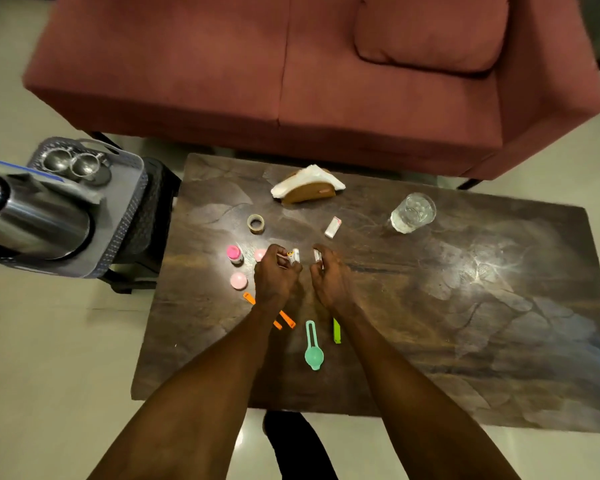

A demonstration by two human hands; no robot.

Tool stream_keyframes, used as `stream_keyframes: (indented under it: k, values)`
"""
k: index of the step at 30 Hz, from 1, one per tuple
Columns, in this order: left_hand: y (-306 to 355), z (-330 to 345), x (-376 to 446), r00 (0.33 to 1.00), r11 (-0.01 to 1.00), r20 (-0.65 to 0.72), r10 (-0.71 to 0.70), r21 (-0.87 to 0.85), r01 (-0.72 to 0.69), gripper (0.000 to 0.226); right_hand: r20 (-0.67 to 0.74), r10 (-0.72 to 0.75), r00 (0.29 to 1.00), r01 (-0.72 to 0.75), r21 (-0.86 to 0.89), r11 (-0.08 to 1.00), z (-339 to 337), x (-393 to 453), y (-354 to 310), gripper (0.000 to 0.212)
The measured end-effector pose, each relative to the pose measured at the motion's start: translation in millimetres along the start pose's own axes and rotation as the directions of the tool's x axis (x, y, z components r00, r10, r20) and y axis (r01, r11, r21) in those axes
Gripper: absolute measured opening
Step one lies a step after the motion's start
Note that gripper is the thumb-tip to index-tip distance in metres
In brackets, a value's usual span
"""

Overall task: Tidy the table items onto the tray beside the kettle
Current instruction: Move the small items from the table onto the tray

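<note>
Early stage, by my read: nearly everything sits on the wooden table [430,306], almost nothing on the tray [129,188].

Hands: left hand [274,275] has fingers curled, pinching a small white item [294,256] with an orange mark, just above the tabletop. Right hand [328,280] is curled round another small white item [317,255]. Too small to say what either is. Hands are near each other, not touching.

Tray: grey, perforated walls, on a dark stool left of the table. It holds the steel kettle [39,220] and two steel cups [70,163] at the far end. I can't make out any table item on it.

Left on the table:
- tape roll [256,223]
- small white box [333,227]
- napkin holder [307,187] with white napkins, far edge
- drinking glass [413,212], well apart to the right
- pink-capped bottle [235,254], pink lid [238,280], another pink piece [259,254] partly hidden by the left hand
- orange clips [287,319], partly under the left forearm
- teal scoop [314,348], green clip [336,330] at the near side

Judgement: first grabs in progress, two small pieces in hand, carry to tray not yet done. Ten-odd items to go. The glass looks to hold liquid, so it needs an upright carry. Free tray space looks limited to the strip between cups and kettle.
</note>
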State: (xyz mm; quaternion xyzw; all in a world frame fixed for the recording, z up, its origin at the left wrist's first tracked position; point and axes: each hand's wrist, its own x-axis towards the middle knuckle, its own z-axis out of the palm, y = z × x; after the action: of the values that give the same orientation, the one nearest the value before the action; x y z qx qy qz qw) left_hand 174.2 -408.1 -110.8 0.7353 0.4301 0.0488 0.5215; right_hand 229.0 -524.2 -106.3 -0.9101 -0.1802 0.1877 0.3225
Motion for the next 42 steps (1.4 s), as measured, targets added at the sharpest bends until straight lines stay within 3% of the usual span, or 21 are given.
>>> stream_keyframes:
  k: [6, 10, 16, 23, 30, 34, 37, 42]
  values:
    - [32, -89, 53, 0.994, 0.996, -0.058, 0.090, 0.003, -0.090, 0.018, -0.020, -0.113, 0.993, 0.114, 0.043, 0.993, 17, 33, -81, 0.040]
    - [42, -168, 100, 0.987, 0.991, -0.104, 0.125, 0.065, -0.119, 0.019, 0.029, -0.173, 0.984, 0.167, 0.162, 0.973, 42, 63, -145, 0.028]
    - [37, -301, 182, 0.973, 0.976, -0.174, 0.153, 0.181, -0.121, 0.017, 0.063, -0.252, 0.966, 0.242, 0.139, 0.960, 101, 121, -245, 0.028]
    - [41, -394, 270, 0.986, 0.914, -0.020, 0.166, 0.378, -0.146, 0.009, 0.109, -0.254, 0.961, 0.248, 0.063, 0.967, 180, 187, -329, 0.017]
    - [26, -410, 354, 0.956, 0.826, 0.227, 0.185, 0.492, -0.277, 0.009, 0.118, -0.215, 0.969, 0.217, -0.008, 0.976, 248, 249, -355, 0.012]
    - [-7, -399, 385, 0.923, 0.711, 0.349, 0.163, 0.607, -0.355, 0.012, 0.131, -0.185, 0.974, 0.202, -0.134, 0.970, 281, 269, -346, 0.012]
    - [-30, -393, 399, 0.915, 0.595, 0.371, 0.156, 0.704, -0.387, 0.019, 0.151, -0.173, 0.973, 0.203, -0.216, 0.955, 297, 277, -340, 0.012]
    - [-60, -390, 412, 0.922, 0.497, 0.321, 0.215, 0.777, -0.386, 0.026, 0.105, -0.186, 0.977, 0.208, -0.258, 0.943, 316, 278, -335, 0.009]
